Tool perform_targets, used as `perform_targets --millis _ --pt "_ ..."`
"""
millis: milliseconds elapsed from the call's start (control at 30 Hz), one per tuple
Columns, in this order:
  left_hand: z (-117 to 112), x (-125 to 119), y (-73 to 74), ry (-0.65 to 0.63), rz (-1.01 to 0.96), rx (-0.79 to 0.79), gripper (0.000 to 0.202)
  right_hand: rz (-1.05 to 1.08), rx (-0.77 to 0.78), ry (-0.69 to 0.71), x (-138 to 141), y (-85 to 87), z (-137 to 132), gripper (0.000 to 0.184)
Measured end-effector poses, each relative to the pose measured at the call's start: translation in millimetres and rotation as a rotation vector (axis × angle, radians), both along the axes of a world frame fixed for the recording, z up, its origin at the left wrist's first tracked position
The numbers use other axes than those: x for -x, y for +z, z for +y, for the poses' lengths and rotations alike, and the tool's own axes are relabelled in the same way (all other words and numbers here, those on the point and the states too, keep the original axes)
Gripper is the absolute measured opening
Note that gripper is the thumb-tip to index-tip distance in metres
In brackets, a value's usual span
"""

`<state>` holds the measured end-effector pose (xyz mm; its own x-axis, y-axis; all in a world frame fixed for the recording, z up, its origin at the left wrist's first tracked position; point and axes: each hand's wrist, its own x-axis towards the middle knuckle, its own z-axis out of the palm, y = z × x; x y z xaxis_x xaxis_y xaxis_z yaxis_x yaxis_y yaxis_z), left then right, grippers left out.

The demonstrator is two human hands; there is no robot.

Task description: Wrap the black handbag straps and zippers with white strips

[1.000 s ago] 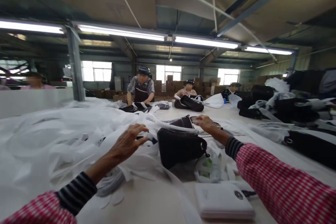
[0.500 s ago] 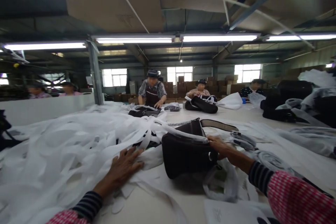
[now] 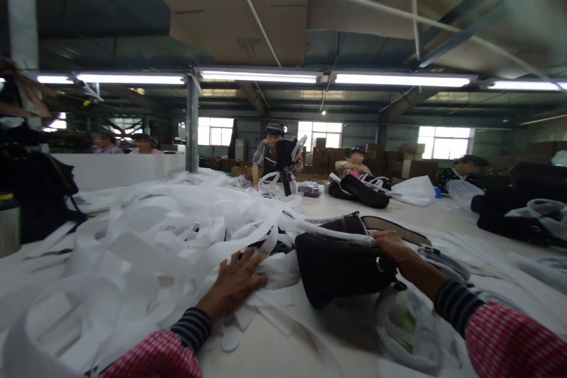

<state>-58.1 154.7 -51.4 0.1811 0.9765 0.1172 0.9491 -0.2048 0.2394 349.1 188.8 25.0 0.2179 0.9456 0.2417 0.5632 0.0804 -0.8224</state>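
A dark brown handbag (image 3: 341, 266) stands on the pale table (image 3: 283, 342) in front of me. My right hand (image 3: 392, 248) rests on its top right edge by the metal ring, fingers curled over the rim. My left hand (image 3: 237, 280) lies flat with fingers spread on a heap of white wrapping strips (image 3: 168, 236), just left of the bag. White strips drape over the bag's top. Both my sleeves are red-and-white check with striped cuffs.
A clear plastic bag with something green (image 3: 405, 325) lies by my right forearm. Black bags (image 3: 514, 218) sit at the right, another black bag (image 3: 39, 189) at the left. Across the table several people work; one in the middle (image 3: 274, 156) lifts a dark bag.
The view has tilted up and swung left. My left hand came down flat onto the white strips. My right hand drew back from the far side to the bag's top right edge.
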Motion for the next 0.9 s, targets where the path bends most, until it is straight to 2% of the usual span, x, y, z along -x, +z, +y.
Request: perform_targets --millis 167,300,433,533,600,667,733,800,900 --pt "-0.1 -0.9 0.8 -0.033 -0.034 -0.018 0.066 0.034 -0.078 0.037 33.3 35.7 10.6 0.017" --pt "-0.9 0.3 -0.4 -0.053 -0.056 -0.044 0.064 0.072 -0.282 0.097 69.4 63.8 13.1 0.029" --pt "1.4 4.6 -5.6 -0.081 -0.069 -0.034 0.065 0.093 -0.421 0.105 102.8 94.6 11.2 0.038" --pt "6.0 6.6 -10.7 -0.095 -0.082 -0.015 0.065 0.083 -0.624 0.141 127.5 115.1 0.0 0.039" --pt "8.6 6.3 -13.7 -0.097 -0.095 -0.014 0.067 0.020 -0.771 0.154 144.8 122.2 -14.2 0.036" --pt "9.5 6.2 -17.3 -0.096 -0.113 -0.023 0.070 -0.077 -0.857 0.150 160.6 120.2 -31.9 0.032" --pt "8.3 8.0 -22.5 -0.092 -0.132 -0.038 0.069 -0.165 -0.860 0.169 170.9 107.6 -48.8 0.030" --pt "6.0 12.2 -28.5 -0.082 -0.151 -0.051 0.065 -0.210 -0.789 0.233 171.7 85.8 -59.7 0.030" --pt "4.0 18.9 -33.7 -0.080 -0.180 -0.059 0.060 -0.171 -0.582 0.301 152.4 45.7 -59.0 0.034"
